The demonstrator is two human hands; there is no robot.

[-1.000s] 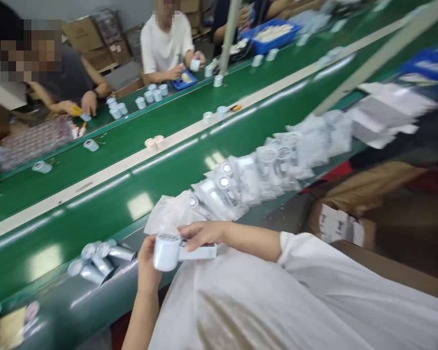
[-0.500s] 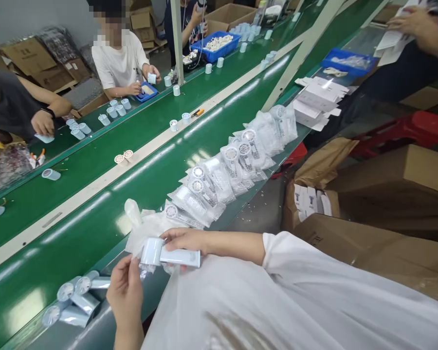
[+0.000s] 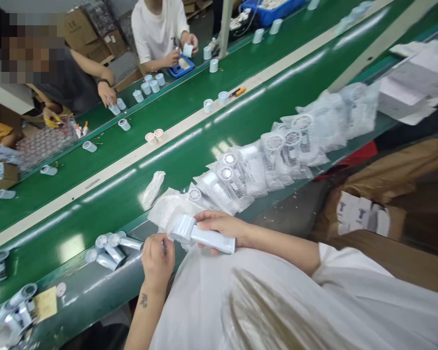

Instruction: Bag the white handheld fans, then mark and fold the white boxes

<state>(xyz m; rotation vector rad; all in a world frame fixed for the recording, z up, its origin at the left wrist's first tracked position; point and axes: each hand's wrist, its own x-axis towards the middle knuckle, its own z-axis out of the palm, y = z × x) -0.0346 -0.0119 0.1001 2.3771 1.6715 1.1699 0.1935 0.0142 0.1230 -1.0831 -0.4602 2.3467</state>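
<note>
Head view: what is gripped, and by which hand?

A white handheld fan (image 3: 208, 236) is gripped by the right hand (image 3: 221, 226), with the fingers closed over its handle, just below the middle of the view at 6 o'clock.

Is the left hand closed as well?

The left hand (image 3: 157, 260) is curled, with its fingertips (image 3: 163, 245) pinched together at the fan's round head. Whether the head or a scrap of film is being pinched cannot be told from this view.

What is placed around the fan?

A crumpled clear plastic bag (image 3: 168, 210) is touched by the fan's head on its 12 o'clock side. A long row of bagged fans (image 3: 263, 165) is laid along the near edge of the green conveyor belt (image 3: 69, 214) toward 2 o'clock. A loose clear bag (image 3: 153, 189) is left on the belt just beyond. Silver cylindrical sleeves (image 3: 111, 250) are heaped at 8 o'clock.

What is seen farther off?

A co-worker in a white T-shirt (image 3: 156, 29) is seen at 11 o'clock, with a small white cup (image 3: 187, 50) held above a blue tray (image 3: 178, 68). Printed cards (image 3: 361, 216) are packed in a cardboard box (image 3: 390, 223) at 4 o'clock.
</note>
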